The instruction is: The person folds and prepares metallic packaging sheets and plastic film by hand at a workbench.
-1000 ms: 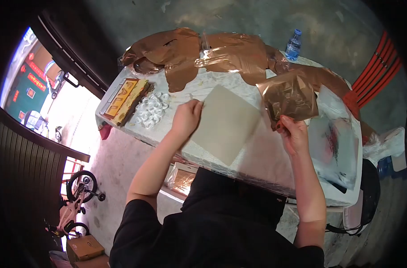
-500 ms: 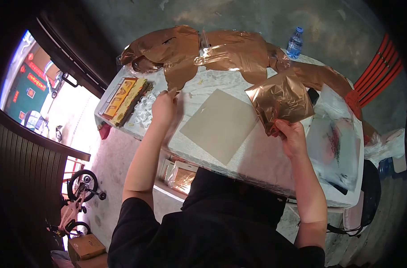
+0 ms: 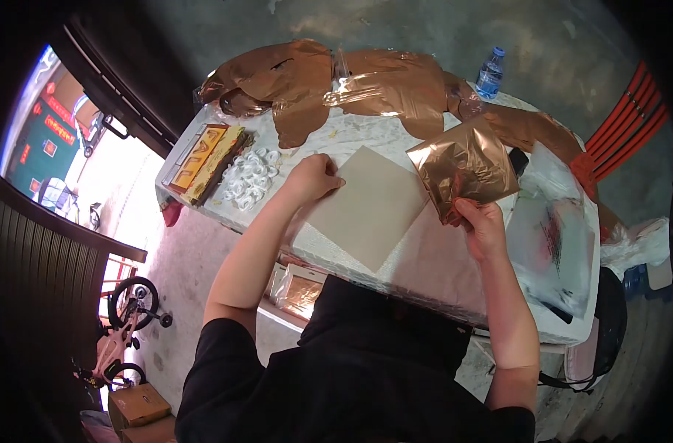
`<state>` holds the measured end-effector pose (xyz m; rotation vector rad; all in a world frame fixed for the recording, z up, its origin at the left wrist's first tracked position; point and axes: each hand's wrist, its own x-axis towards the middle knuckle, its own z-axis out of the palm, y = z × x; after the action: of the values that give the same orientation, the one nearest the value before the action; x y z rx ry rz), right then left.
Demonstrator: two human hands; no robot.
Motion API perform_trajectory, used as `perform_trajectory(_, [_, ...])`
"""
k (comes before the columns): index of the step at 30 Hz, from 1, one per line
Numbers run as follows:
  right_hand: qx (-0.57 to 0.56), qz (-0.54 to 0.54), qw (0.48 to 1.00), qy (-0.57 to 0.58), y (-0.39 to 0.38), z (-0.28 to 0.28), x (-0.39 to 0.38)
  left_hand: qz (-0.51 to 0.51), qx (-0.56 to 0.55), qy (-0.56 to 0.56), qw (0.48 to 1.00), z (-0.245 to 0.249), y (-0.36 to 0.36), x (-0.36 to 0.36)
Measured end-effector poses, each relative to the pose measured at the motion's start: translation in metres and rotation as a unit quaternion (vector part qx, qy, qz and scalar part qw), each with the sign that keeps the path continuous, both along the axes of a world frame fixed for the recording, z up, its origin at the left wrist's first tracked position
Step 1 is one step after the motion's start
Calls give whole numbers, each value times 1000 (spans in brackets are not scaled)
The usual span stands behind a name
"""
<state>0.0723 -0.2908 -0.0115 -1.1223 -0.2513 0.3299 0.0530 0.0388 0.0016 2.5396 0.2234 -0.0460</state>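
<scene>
My right hand (image 3: 483, 225) pinches the lower corner of a shiny copper-coloured foil piece (image 3: 466, 162), folded or bag-like, and holds it up over the right part of the table. My left hand (image 3: 314, 179) is closed, fingertips pressed together, at the left edge of a flat grey-beige square sheet (image 3: 370, 210). What lies in those fingertips, if anything, is too small to make out. Left of that hand is a pile of small white ring-like pieces (image 3: 249, 177). Beside the pile stands an open box (image 3: 203, 162) with yellow and orange print.
Large sheets of copper foil (image 3: 384, 85) drape over the table's far edge. A water bottle (image 3: 489, 74) stands at the back right. Clear plastic bags (image 3: 547, 236) and a dark phone-like object (image 3: 519, 159) lie on the right. A red chair (image 3: 621, 129) is beyond.
My left hand has moved right, from beside the white pieces to the grey-beige sheet's left edge. My right hand and the foil piece have barely moved.
</scene>
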Motion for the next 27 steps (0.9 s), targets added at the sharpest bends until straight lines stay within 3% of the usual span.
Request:
perform_trajectory(10, [-17, 2, 1000, -5, -2, 4, -1, 0, -173, -54, 983, 6, 11, -16])
perform_trajectory(13, [-13, -7, 1000, 0, -2, 2, -1, 12, -293, -170, 941, 20, 31, -27])
perform_trajectory(15, [-4, -15, 1000, -2, -3, 0, 0, 138, -231, -184, 945, 27, 74, -30])
perform_trajectory(18, [-1, -12, 1000, 6, -3, -2, 0, 250, -259, -274, 892, 45, 145, -42])
perform_trajectory(19, [-1, -9, 1000, 4, -3, -2, 0, 263, -94, -313, 908, 42, 188, -45])
perform_trajectory(21, [2, -5, 1000, 2, -2, 0, -1, 287, 43, -344, 893, 47, 245, -59])
perform_trajectory(22, [-11, -1, 1000, 2, -1, 1, -1, 320, 134, -301, 888, 48, 272, -67])
perform_trajectory(25, [-32, 9, 999, -1, 2, -1, -1, 418, 221, -181, 863, 40, 302, -84])
perform_trajectory(27, [-44, 15, 999, -5, 2, -3, -1, 413, 249, -142, 864, 26, 312, -84])
